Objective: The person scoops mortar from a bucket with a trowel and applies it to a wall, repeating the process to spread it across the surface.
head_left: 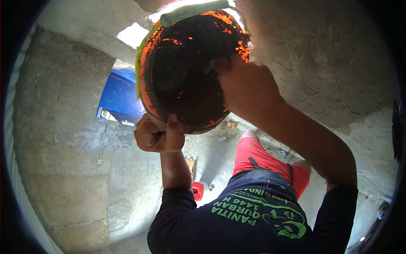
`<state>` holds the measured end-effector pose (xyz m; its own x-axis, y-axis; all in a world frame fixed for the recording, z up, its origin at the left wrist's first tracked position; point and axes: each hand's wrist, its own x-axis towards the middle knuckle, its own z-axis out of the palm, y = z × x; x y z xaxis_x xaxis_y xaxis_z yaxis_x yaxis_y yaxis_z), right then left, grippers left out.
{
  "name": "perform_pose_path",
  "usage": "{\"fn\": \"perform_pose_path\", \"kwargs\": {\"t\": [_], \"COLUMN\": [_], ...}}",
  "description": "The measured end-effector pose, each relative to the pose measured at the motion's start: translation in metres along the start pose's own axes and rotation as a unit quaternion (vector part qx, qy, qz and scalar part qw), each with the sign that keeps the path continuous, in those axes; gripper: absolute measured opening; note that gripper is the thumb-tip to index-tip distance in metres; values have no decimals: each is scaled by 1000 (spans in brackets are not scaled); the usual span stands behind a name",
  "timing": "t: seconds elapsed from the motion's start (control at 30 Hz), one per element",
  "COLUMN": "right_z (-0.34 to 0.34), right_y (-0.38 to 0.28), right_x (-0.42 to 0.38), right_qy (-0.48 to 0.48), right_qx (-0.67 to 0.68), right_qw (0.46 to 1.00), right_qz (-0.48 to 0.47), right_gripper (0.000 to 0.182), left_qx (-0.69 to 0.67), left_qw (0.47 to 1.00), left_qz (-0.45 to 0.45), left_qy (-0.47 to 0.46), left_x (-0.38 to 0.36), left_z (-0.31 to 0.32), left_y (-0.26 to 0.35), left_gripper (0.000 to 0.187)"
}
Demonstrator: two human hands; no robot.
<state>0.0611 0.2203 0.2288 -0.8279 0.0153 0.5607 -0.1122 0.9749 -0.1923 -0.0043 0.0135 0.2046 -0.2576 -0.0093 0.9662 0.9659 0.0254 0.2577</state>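
A round bucket (186,80) is held up in front of me, its mouth turned toward me. Its inside is dark and caked, with bright orange showing through in specks and along the wall. My left hand (160,134) grips the lower left rim, thumb over the inner side and fingers curled outside. My right hand (247,82) reaches over the right side into the bucket's mouth, its fingers closed near the inner surface. Shadow hides the fingertips and whatever they may hold. A handle with a grey-green grip (192,12) arches over the top of the bucket.
Rough grey concrete walls (63,139) surround me. Light comes through openings behind the bucket. A blue panel (120,93) fills an opening at left, with a thin cable (102,148) hanging below. Near my left arm, a red object (197,190) sits low down.
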Motion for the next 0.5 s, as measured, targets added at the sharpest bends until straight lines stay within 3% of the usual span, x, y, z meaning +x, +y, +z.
{"fn": "perform_pose_path", "kwargs": {"t": [0.03, 0.1, 0.23, 0.3, 0.43, 0.5], "right_z": [-5, -17, -5, 5, 20, 16], "right_y": [0, -1, 20, 31, 43, 38], "right_x": [6, 16, 31, 34, 9, -14], "right_qy": [3, -187, -223, -274, -254, -144], "right_qx": [-3, 74, 144, 167, 193, 102], "right_qw": [1000, 980, 964, 947, 944, 984], "right_qz": [3, -7, -8, 30, 82, 13], "right_gripper": [15, 13, 16, 18, 18, 23], "left_qx": [11, 19, 28, 49, 90, 90], "left_qw": [999, 998, 990, 989, 987, 987], "left_qz": [26, 26, -9, -30, -114, -124], "left_qy": [-17, -47, -139, -137, -71, -46], "left_x": [1, 5, 8, 3, -9, -10], "left_z": [2, -1, -5, -8, -11, -10], "left_y": [-2, -3, -7, -10, -20, -21], "left_gripper": [38, 37, 36, 35, 36, 37]}}
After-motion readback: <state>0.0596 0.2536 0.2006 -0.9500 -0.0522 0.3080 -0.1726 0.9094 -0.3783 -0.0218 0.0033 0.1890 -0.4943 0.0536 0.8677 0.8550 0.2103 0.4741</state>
